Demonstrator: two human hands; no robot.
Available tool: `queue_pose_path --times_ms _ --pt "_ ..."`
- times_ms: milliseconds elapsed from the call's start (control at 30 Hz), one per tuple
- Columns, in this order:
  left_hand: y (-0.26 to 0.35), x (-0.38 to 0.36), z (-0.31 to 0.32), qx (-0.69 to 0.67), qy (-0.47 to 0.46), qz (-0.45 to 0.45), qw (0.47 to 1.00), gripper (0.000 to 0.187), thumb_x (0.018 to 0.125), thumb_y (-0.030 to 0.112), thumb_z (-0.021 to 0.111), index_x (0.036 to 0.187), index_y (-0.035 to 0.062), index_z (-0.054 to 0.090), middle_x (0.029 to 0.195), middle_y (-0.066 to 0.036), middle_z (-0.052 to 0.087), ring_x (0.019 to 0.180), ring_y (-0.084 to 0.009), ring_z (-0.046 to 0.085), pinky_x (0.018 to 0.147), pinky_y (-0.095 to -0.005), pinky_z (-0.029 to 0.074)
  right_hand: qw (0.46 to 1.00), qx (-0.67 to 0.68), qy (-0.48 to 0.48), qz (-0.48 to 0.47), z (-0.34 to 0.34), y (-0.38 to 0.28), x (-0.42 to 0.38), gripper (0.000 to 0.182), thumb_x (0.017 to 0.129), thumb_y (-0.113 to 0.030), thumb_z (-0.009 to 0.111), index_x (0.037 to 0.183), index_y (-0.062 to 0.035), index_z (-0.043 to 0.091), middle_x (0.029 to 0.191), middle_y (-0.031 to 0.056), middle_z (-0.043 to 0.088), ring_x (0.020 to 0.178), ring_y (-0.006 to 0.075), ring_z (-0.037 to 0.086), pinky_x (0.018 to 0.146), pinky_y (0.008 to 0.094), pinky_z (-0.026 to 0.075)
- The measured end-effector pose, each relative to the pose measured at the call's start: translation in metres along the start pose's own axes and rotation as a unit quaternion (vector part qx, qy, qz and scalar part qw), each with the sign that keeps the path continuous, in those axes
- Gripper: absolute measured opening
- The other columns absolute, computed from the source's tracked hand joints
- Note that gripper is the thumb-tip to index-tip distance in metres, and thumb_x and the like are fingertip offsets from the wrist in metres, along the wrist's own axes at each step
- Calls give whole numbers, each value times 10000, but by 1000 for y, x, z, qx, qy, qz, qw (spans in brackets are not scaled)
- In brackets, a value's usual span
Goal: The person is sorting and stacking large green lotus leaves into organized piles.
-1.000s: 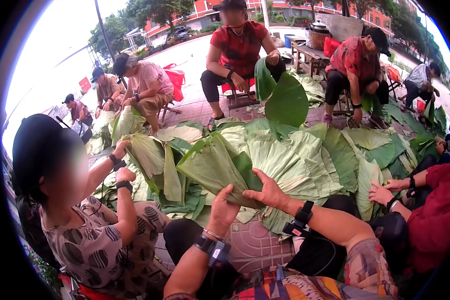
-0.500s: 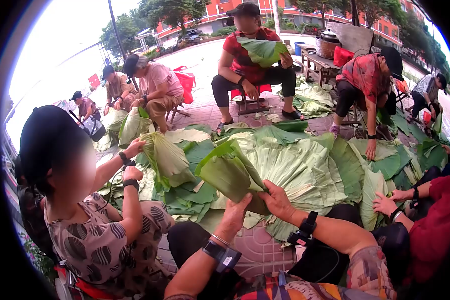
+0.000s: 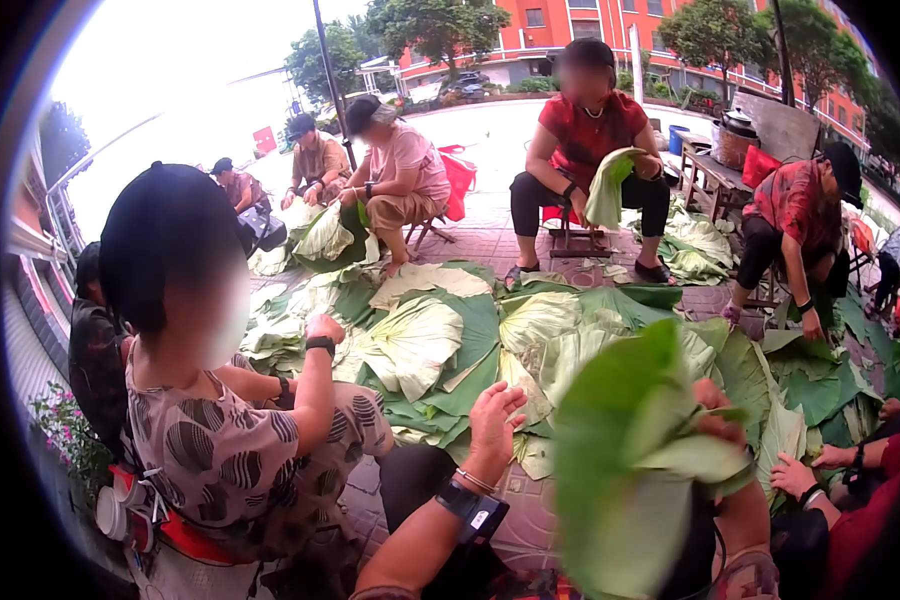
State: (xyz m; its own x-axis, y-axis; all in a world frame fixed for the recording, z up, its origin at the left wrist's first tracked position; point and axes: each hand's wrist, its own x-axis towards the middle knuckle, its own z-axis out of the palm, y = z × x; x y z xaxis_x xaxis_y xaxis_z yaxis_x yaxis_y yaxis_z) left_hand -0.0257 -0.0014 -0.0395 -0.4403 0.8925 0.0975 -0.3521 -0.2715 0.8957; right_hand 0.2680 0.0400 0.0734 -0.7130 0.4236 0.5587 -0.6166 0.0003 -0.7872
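Note:
My right hand grips a large green lotus leaf, which is raised close to the camera and blurred. Its broad blade hangs on the left of the hand and hides part of the pile and my right forearm. My left hand is empty, fingers apart, just above the near edge of the heap. On the ground beyond both hands lies a spread heap of lotus leaves, some pale side up, some dark green.
A person in a patterned top sits close on my left. Across the heap a person in red holds a leaf. Red sleeves are close on my right. A wooden table with a pot stands at the back right.
My hands have parted. The leaf both held has swung right and nearer the camera in my right hand; my left has let go. The neighbour on the left has released a leaf. The view has turned left.

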Motion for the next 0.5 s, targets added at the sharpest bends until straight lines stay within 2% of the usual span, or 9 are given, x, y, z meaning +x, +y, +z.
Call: queue_pose_path --times_ms 67,133,167,200,233,300,367,433,500 --pt "30 -13 17 -85 55 -133 986 331 812 174 536 1104 48 446 949 -76 586 866 -171 565 680 -321 401 995 31 -96 21 -26 6 5 297 841 -256 542 1030 -27 545 814 99 638 810 269 583 731 419 432" --pt "26 -11 15 -77 45 -134 987 317 816 176 526 1098 53 450 957 -77 589 876 -175 568 687 -320 402 980 58 -187 41 -37 16 11 367 847 -303 524 1104 -40 513 824 128 638 856 285 579 741 463 420" --pt "26 -11 15 -61 41 -143 987 313 842 174 487 1119 41 430 993 -95 579 922 -193 564 714 -318 417 912 -377 -101 123 -36 23 8 259 839 -257 517 954 -30 568 773 97 640 734 266 588 681 414 430" --pt "25 -11 15 -45 38 -153 986 310 868 172 447 1140 29 410 1030 -113 570 968 -211 561 740 -316 432 655 -733 7 181 -34 29 7 224 830 -210 510 805 -20 624 722 67 642 613 248 596 622 365 440" --pt "25 -12 14 -42 44 -149 987 304 864 162 447 1135 30 416 1024 -112 571 962 -209 563 737 -312 434 658 -731 6 179 -31 31 9 224 830 -210 510 805 -20 624 722 67 642 613 248 596 622 365 440" --pt "28 -14 15 -42 49 -145 987 299 861 156 448 1131 30 421 1022 -111 571 962 -209 562 737 -311 434 857 -469 5 213 -17 16 12 171 787 -177 587 769 -8 606 634 38 585 577 183 561 545 319 417" --pt "20 -10 10 -61 42 -129 989 291 854 142 455 1122 31 432 1018 -104 573 958 -206 562 733 -309 434 968 -200 43 148 1 -9 3 163 750 -135 650 715 15 598 620 32 556 590 133 537 506 263 393" --pt "25 -14 12 -55 41 -138 988 291 852 137 459 1122 32 433 1017 -104 574 956 -204 561 733 -309 433 992 75 99 -30 34 -18 -2 215 783 -227 624 745 -16 618 704 68 594 596 182 541 523 326 419" --pt "25 -15 11 -51 33 -151 987 287 849 128 470 1119 34 438 1018 -104 576 951 -201 563 729 -307 432 993 103 -40 33 1 -7 -8 198 770 -204 624 775 -6 619 709 70 608 612 176 555 541 314 426"
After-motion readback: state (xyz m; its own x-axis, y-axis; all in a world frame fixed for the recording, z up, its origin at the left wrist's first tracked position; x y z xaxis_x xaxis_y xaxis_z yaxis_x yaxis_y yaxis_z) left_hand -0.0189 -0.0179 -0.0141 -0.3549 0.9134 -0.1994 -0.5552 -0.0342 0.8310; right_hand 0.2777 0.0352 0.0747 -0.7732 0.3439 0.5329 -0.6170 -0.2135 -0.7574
